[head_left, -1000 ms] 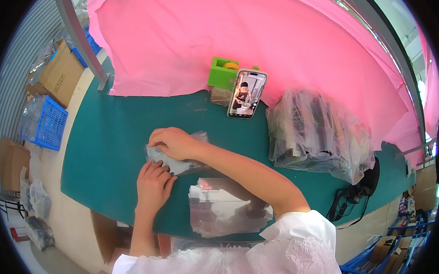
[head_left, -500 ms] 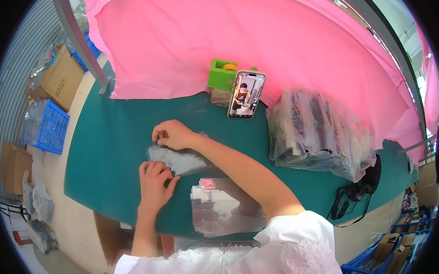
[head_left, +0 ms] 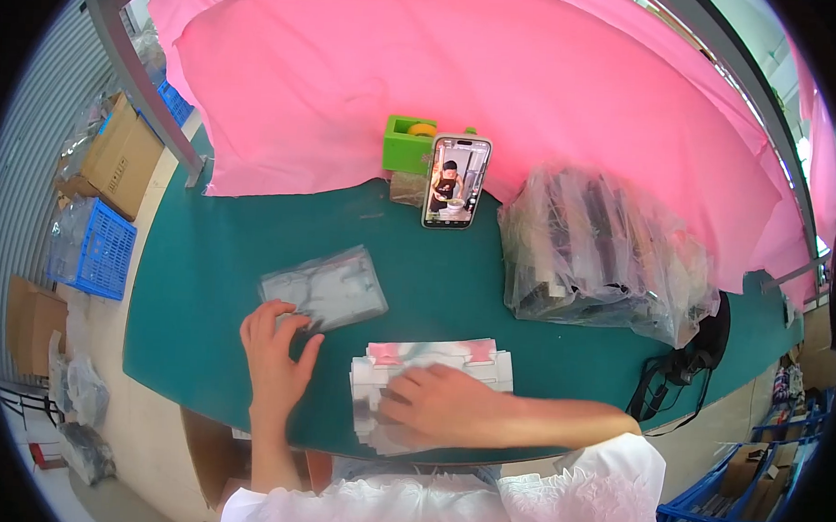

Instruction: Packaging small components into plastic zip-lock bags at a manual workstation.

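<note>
Two flat hands, two sets of clear bags.
Left hand [head_left: 278, 358] lies open, fingertips on a bagged piece [head_left: 324, 288]; right hand [head_left: 440, 407] presses the stack [head_left: 427, 378] beside it. Probably light, slippery film, best pinched at an edge.

A packing workshop: a green work surface [head_left: 528, 294] with a big bag of packed items [head_left: 605, 255], cardboard boxes [head_left: 119, 159] and blue crates [head_left: 97, 247] around.

The right hand [head_left: 440, 404] is leaving the clear packet [head_left: 323, 288] and pressing the stack of bags [head_left: 432, 374] at the desk's near edge; the left hand [head_left: 276, 357] is now touching the packet alone.
</note>
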### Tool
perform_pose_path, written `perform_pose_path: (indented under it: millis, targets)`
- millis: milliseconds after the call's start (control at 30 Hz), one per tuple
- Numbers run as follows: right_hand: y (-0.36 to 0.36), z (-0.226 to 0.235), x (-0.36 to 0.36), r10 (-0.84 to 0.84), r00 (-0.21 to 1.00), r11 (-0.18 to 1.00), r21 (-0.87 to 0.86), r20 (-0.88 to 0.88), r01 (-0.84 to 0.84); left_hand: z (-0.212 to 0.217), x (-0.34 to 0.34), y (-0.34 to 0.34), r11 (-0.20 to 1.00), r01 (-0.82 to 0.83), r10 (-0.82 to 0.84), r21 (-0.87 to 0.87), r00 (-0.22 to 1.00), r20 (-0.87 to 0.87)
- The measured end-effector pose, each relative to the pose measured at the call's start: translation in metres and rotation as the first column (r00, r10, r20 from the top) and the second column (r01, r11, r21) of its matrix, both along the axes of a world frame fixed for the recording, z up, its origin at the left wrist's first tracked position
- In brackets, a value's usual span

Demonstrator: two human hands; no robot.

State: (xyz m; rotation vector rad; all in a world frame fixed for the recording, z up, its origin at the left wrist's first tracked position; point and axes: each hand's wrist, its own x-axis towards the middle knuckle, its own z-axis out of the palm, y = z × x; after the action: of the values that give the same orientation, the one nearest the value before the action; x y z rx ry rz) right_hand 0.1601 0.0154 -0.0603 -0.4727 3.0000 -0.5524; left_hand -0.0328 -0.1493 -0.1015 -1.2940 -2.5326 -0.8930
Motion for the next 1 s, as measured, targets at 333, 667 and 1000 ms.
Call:
perform_pose_path:
  millis: [333, 667, 1000]
  targets:
    - [-0.005, -0.011, 0.021, -0.049, 0.999, 0.999, -0.014, 0.016, 0.049, 0.031, 0.03, 0.02, 0.966, 0.174, -0.235, 0.19, 0.897, 0.375]
    - [0.038, 0.022, 0.009, 0.04, 0.955, 0.921, -0.382, 0.295, 0.08, 0.04, 0.045, 0.014, 0.915, 0.172, -0.329, 0.365, 0.842, 0.427]
    - [0.051, 0.049, 0.015, -0.077, 0.97, 0.151, -0.959, 0.231, 0.24, 0.091, 0.063, 0.031, 0.979, 0.158, -0.185, 0.129, 0.953, 0.24]
